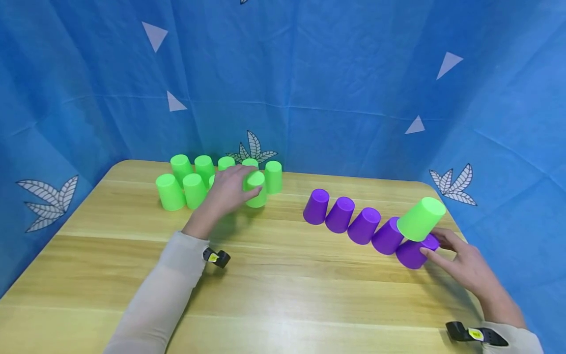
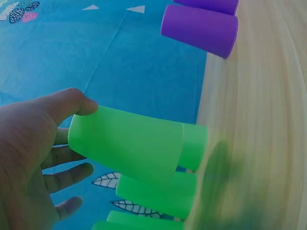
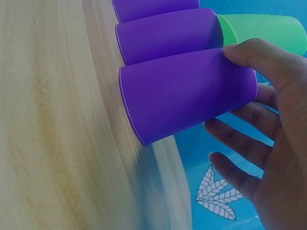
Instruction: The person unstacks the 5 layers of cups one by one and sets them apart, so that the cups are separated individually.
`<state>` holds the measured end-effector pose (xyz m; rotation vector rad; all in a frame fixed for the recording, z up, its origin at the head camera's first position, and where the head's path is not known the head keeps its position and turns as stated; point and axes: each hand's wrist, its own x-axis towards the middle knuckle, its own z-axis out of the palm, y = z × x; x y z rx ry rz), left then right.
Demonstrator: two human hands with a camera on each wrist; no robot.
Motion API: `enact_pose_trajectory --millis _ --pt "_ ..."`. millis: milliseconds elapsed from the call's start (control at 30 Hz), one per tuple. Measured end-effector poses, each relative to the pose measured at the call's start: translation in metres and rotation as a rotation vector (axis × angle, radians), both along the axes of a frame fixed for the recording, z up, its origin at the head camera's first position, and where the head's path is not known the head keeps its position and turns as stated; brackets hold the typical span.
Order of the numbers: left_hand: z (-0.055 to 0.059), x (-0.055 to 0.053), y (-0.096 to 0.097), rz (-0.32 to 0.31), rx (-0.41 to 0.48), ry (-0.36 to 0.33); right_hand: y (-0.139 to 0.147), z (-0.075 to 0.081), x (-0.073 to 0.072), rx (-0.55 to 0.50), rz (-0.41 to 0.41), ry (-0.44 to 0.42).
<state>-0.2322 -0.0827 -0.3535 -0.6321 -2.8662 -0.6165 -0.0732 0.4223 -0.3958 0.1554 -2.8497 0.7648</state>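
My left hand [image 1: 230, 189] grips an upside-down green cup [image 1: 256, 192] near its closed end. In the left wrist view the thumb presses one side of that green cup [image 2: 127, 141], with other fingers behind it. On the right, my right hand [image 1: 464, 263] holds the end purple cup [image 1: 411, 253] of a slanting row, thumb on its near side. The right wrist view shows this purple cup [image 3: 187, 96] with its open rim toward the table. A single green cup [image 1: 421, 219] stands upside down on top of the row's right end, beside the right hand's fingers.
More upside-down green cups [image 1: 170, 192] stand in two rows at the back left of the wooden table [image 1: 265, 295]. Several purple cups [image 1: 339, 215] stand side by side at right of middle. A blue cloth [image 1: 283, 73] hangs behind the table.
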Motion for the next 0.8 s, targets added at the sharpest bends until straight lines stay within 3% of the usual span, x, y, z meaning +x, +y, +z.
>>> enact_pose_trajectory --millis 167,533,800 --pt "-0.005 -0.003 -0.006 0.019 -0.056 0.017 0.000 0.000 0.000 -0.004 0.003 0.011" --pt "-0.021 -0.011 -0.016 0.034 -0.092 0.049 0.000 0.002 0.000 -0.007 0.005 0.011" --pt "-0.024 -0.013 -0.018 0.044 -0.115 0.033 0.002 0.002 0.000 -0.001 0.000 0.017"
